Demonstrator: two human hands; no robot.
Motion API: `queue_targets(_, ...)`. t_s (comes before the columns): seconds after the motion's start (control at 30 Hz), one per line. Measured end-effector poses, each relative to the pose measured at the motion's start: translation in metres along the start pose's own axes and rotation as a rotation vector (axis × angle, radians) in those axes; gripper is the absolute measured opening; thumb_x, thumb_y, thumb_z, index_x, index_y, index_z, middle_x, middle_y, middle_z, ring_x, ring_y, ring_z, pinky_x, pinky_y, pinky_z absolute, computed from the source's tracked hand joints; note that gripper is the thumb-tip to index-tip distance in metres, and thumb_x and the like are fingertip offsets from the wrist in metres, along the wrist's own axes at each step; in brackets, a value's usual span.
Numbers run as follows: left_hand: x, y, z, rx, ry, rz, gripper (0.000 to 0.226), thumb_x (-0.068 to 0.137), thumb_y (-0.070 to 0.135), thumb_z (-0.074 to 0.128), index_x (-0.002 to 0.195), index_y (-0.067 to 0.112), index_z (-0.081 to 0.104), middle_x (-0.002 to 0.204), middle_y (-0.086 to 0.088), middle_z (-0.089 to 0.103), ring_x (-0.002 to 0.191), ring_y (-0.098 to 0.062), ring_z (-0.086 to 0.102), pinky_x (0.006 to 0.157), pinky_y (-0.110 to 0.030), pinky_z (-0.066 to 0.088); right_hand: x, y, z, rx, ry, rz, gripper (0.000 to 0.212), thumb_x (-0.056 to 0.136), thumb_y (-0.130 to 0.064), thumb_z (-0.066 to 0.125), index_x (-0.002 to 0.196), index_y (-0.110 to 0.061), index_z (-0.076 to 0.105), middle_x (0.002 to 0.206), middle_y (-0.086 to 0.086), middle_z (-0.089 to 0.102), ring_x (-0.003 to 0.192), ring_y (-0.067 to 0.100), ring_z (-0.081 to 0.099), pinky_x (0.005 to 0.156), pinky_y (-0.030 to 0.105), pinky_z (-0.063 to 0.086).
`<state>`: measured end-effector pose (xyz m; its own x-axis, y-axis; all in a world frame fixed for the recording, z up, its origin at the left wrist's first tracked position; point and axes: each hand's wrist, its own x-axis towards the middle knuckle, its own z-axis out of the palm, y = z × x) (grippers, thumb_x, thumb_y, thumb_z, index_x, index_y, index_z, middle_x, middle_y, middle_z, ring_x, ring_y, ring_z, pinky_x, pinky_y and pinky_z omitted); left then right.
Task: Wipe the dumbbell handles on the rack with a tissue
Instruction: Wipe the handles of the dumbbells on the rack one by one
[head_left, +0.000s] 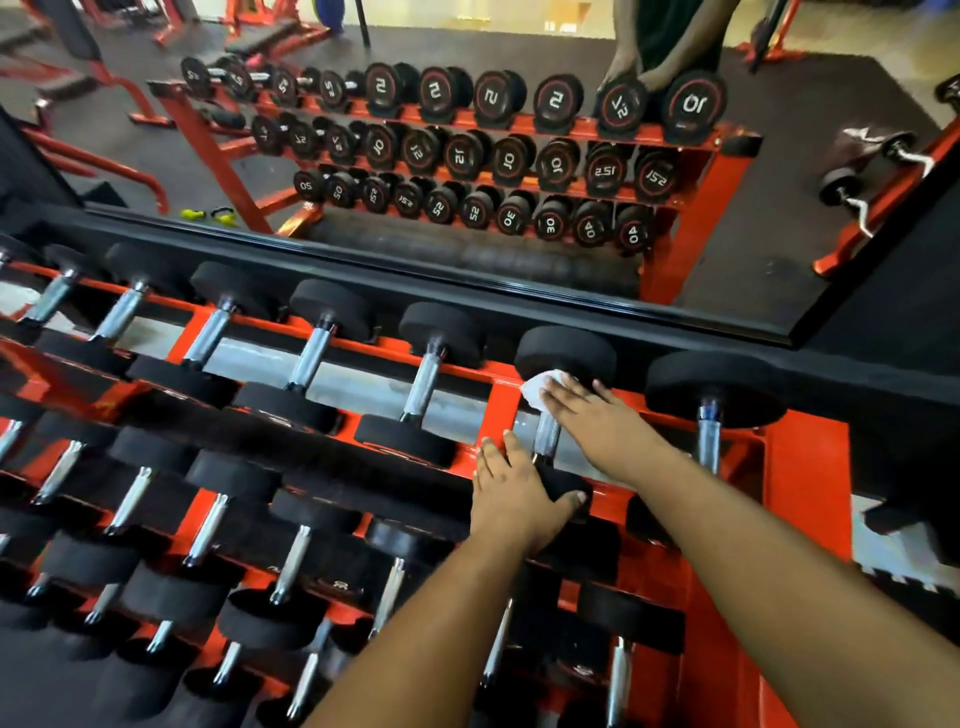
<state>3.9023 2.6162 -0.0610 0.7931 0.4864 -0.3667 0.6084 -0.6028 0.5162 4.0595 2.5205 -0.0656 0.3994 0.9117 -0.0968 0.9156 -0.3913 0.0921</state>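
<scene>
A red rack (805, 467) holds rows of black dumbbells with chrome handles. My right hand (597, 421) presses a white tissue (537, 387) onto the far end of one chrome handle (546, 436) in the top row, second dumbbell from the right. My left hand (514, 493) grips the near black head (569, 488) of that same dumbbell, thumb curled round its right side. The dumbbell's far head (566, 351) lies against the mirror's base.
A mirror (467, 156) behind the rack reflects the dumbbells and a person's hands. Neighbouring handles lie on both sides, one at the left (423, 382) and one at the right (709, 436). Lower rack tiers with more dumbbells (208, 519) fill the foreground.
</scene>
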Motion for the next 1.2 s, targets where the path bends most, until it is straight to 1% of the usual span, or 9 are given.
queue_targets(0.2,0.004,-0.003,-0.005,0.039,-0.077,0.008,0.134,0.077,0.068,0.072,0.16,0.008,-0.015,0.166,-0.028,-0.01,0.156,-0.036,-0.011,0.128,-0.045,0.003,-0.011,-0.002,-0.001,0.104,-0.101,-0.34,0.059,0.102,-0.009,0.038,0.158,-0.025,0.028,0.165,-0.005,0.023,0.154,0.014,0.015,0.125,0.039,0.016)
queue_targets(0.37,0.005,-0.002,-0.013,0.059,-0.156,0.001,0.134,0.08,0.065,0.072,0.158,0.01,-0.021,0.165,-0.027,-0.018,0.155,-0.037,-0.017,0.127,-0.046,0.001,0.015,-0.004,-0.002,0.009,-0.029,0.007,0.074,0.096,0.003,0.034,0.161,-0.023,0.009,0.169,-0.003,0.0,0.155,0.016,-0.005,0.125,0.039,0.013)
queue_targets(0.47,0.008,-0.003,-0.013,0.064,-0.171,-0.006,0.132,0.082,0.066,0.07,0.158,0.009,-0.021,0.164,-0.028,-0.019,0.154,-0.037,-0.018,0.127,-0.045,-0.001,0.004,-0.01,0.007,0.097,-0.055,-0.189,0.066,0.097,-0.003,0.04,0.157,-0.026,0.027,0.166,-0.002,0.021,0.153,0.019,0.019,0.123,0.039,0.021)
queue_targets(0.57,0.007,-0.001,-0.011,0.063,-0.15,-0.009,0.131,0.081,0.066,0.07,0.159,0.01,-0.018,0.165,-0.028,-0.016,0.155,-0.036,-0.017,0.127,-0.044,0.0,-0.006,0.0,-0.002,0.068,-0.162,-0.327,0.062,0.102,-0.009,0.037,0.16,-0.027,0.02,0.167,-0.006,0.015,0.154,0.012,0.01,0.126,0.04,0.01)
queue_targets(0.7,0.002,0.002,-0.012,0.048,-0.131,-0.014,0.129,0.081,0.065,0.071,0.16,0.012,-0.016,0.166,-0.025,-0.016,0.155,-0.035,-0.016,0.128,-0.044,0.001,0.013,-0.008,-0.01,-0.149,-0.07,-0.045,0.066,0.1,-0.005,0.034,0.16,-0.019,0.012,0.169,0.005,0.003,0.156,0.021,-0.002,0.125,0.044,0.004)
queue_targets(0.77,0.003,0.001,-0.012,0.043,-0.126,-0.013,0.129,0.08,0.065,0.072,0.16,0.013,-0.015,0.166,-0.024,-0.016,0.156,-0.034,-0.015,0.128,-0.044,0.002,0.016,-0.017,-0.002,-0.124,-0.061,-0.056,0.059,0.099,-0.011,0.033,0.157,-0.018,0.025,0.167,0.007,0.014,0.156,0.024,0.003,0.125,0.044,0.005)
queue_targets(0.9,0.003,0.0,-0.008,0.049,-0.106,-0.007,0.129,0.079,0.066,0.072,0.161,0.013,-0.012,0.167,-0.025,-0.013,0.156,-0.035,-0.014,0.128,-0.045,0.002,-0.002,0.003,0.002,-0.146,-0.088,-0.387,0.054,0.099,-0.017,0.033,0.153,-0.022,0.038,0.163,0.003,0.03,0.154,0.021,0.017,0.124,0.041,0.005)
queue_targets(1.03,0.002,0.0,-0.01,0.039,-0.101,-0.011,0.129,0.079,0.066,0.072,0.161,0.013,-0.013,0.167,-0.023,-0.014,0.156,-0.034,-0.014,0.128,-0.045,0.003,0.019,0.008,-0.015,-0.295,-0.096,-0.188,0.058,0.099,-0.009,0.025,0.156,-0.019,0.028,0.165,0.007,0.024,0.155,0.025,0.013,0.125,0.044,0.007)
queue_targets(1.2,0.002,-0.001,-0.009,0.016,-0.09,0.001,0.13,0.078,0.066,0.073,0.161,0.014,-0.011,0.167,-0.025,-0.01,0.156,-0.034,-0.012,0.128,-0.045,0.003,0.028,-0.028,-0.006,-0.288,-0.089,-0.221,0.034,0.101,-0.022,0.041,0.132,-0.019,0.056,0.139,0.004,0.055,0.14,0.024,0.04,0.123,0.045,0.016)
